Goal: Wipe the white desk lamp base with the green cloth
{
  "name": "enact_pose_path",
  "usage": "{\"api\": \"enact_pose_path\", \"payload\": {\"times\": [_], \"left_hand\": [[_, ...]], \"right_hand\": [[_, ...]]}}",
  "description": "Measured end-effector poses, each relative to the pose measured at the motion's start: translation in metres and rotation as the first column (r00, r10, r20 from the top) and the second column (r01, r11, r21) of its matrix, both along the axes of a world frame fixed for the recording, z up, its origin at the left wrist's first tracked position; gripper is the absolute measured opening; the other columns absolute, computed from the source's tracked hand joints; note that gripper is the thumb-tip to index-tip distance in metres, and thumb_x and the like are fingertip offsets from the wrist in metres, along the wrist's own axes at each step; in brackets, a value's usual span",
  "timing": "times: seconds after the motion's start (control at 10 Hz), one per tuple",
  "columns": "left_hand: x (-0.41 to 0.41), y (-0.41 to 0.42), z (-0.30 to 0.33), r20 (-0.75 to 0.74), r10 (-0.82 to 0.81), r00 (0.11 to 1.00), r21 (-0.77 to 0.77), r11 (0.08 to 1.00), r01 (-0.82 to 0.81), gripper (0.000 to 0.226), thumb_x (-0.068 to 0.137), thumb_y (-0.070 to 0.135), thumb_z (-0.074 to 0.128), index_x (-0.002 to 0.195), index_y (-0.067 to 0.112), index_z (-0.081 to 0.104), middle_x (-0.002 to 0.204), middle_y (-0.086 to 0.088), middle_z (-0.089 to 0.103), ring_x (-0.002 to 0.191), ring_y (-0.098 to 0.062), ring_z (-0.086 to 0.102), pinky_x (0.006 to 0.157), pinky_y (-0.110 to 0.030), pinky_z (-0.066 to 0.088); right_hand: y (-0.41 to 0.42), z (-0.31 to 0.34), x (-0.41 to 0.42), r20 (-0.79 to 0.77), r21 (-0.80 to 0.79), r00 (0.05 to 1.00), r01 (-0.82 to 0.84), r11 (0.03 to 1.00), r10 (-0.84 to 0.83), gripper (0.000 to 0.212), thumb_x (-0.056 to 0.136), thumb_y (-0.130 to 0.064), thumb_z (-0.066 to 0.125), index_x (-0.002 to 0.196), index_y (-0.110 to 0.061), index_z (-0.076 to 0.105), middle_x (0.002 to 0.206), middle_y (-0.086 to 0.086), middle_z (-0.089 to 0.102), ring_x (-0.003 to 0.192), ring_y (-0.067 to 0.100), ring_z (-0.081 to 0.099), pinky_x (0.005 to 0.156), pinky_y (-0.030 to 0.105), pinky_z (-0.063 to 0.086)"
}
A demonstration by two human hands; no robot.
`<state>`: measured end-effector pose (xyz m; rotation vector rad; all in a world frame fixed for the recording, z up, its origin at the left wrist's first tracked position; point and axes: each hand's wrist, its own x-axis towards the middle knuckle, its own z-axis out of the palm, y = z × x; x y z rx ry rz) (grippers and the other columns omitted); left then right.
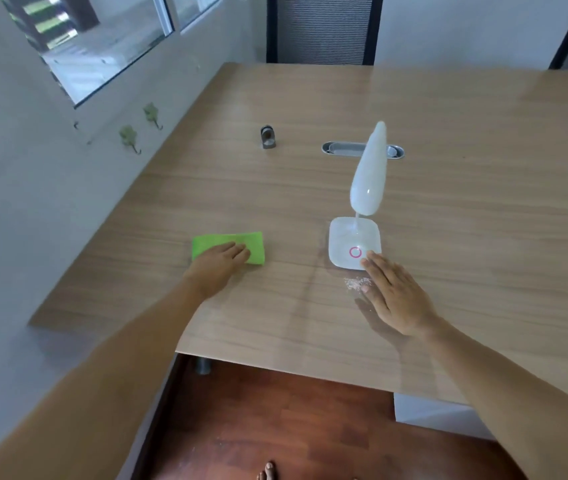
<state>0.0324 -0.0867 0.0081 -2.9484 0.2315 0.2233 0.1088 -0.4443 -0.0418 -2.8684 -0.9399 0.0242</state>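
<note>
A folded green cloth (241,242) lies flat on the wooden desk (483,202). My left hand (216,266) rests palm down on its near half, fingers laid over it. The white desk lamp stands to the right: a square base (344,239) with a pink ring, a thin neck and a long white head (370,174) tilted away from me. My right hand (396,296) lies flat and spread on the desk, fingertips touching the base's near right corner. A small patch of white crumbs (357,282) lies by that hand's thumb.
A small grey metal object (268,136) stands farther back on the desk. An oval grey cable grommet (341,148) sits behind the lamp. A dark mesh chair (324,29) is at the far edge. The wall with a window and two hooks runs along the left.
</note>
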Motion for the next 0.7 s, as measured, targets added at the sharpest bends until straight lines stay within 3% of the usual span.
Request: {"api": "enact_pose_path", "payload": {"times": [0.1,0.2,0.3,0.4,0.5,0.6,0.7], "left_hand": [[-0.013,0.005,-0.018,-0.041,-0.020,0.999,-0.005,1.000,0.019,0.040,0.065,0.007,0.056,0.101,0.000,0.071,0.106,-0.021,0.074,0.096,-0.043,0.070,0.073,-0.053,0.058],[-0.022,-0.002,-0.025,-0.049,0.160,0.986,-0.123,0.979,-0.165,0.047,0.090,0.016,0.041,0.135,0.004,0.049,0.141,-0.012,0.054,0.139,-0.038,0.037,0.112,-0.059,0.026],[-0.018,-0.005,-0.023,-0.114,0.301,0.947,-0.125,0.941,-0.315,0.059,0.095,0.010,0.040,0.150,0.015,0.019,0.158,-0.004,0.027,0.150,-0.021,0.012,0.120,-0.050,0.005],[-0.011,-0.013,-0.015,-0.129,0.358,0.925,-0.175,0.910,-0.377,0.063,0.089,0.001,0.041,0.148,0.014,0.023,0.156,-0.009,0.028,0.146,-0.021,0.024,0.121,-0.050,0.008],[-0.003,-0.018,-0.016,-0.118,0.433,0.894,-0.264,0.854,-0.448,0.057,0.082,-0.005,0.041,0.138,0.007,0.036,0.147,-0.011,0.040,0.139,-0.026,0.036,0.119,-0.053,0.013],[0.003,-0.031,-0.015,0.040,0.410,0.911,-0.339,0.864,-0.373,0.043,0.086,0.004,0.043,0.130,0.003,0.043,0.144,-0.015,0.043,0.137,-0.029,0.037,0.119,-0.050,0.018],[0.004,-0.058,-0.023,0.229,0.300,0.926,-0.408,0.893,-0.189,0.046,0.087,0.020,0.035,0.125,0.000,0.051,0.140,-0.020,0.048,0.134,-0.033,0.043,0.116,-0.051,0.026]], "right_hand": [[0.002,0.004,-0.002,-0.009,-0.014,1.000,-0.001,1.000,0.001,0.077,0.091,-0.056,-0.002,0.141,-0.013,0.038,0.152,0.006,0.036,0.135,0.024,0.041,0.111,0.042,0.034],[0.002,0.004,-0.001,-0.012,-0.001,1.000,-0.003,1.000,0.003,0.069,0.092,-0.054,0.011,0.142,-0.013,0.036,0.154,0.005,0.031,0.138,0.024,0.037,0.113,0.043,0.032],[0.001,0.005,-0.002,-0.024,-0.009,1.000,0.001,1.000,-0.001,0.067,0.089,-0.049,0.013,0.144,-0.014,0.031,0.157,0.003,0.025,0.142,0.022,0.029,0.117,0.042,0.025],[0.001,0.008,-0.004,-0.034,-0.013,0.999,0.004,1.000,-0.004,0.072,0.088,-0.052,0.008,0.146,-0.015,0.028,0.158,0.001,0.021,0.144,0.020,0.024,0.118,0.042,0.021],[0.000,0.014,-0.006,-0.070,-0.042,0.998,0.000,0.999,-0.003,0.090,0.080,-0.068,-0.015,0.149,-0.020,0.018,0.160,-0.003,0.012,0.147,0.016,0.014,0.120,0.041,0.014],[-0.005,0.016,-0.009,-0.085,-0.025,0.996,0.031,0.999,-0.033,0.088,0.079,-0.068,-0.016,0.150,-0.023,0.009,0.160,-0.003,0.008,0.147,0.018,0.011,0.120,0.042,0.011],[-0.015,0.009,-0.016,-0.086,0.028,0.978,0.193,0.981,-0.190,0.077,0.083,-0.055,-0.004,0.150,-0.020,0.009,0.160,0.002,0.010,0.147,0.020,0.011,0.120,0.041,0.010]]}}
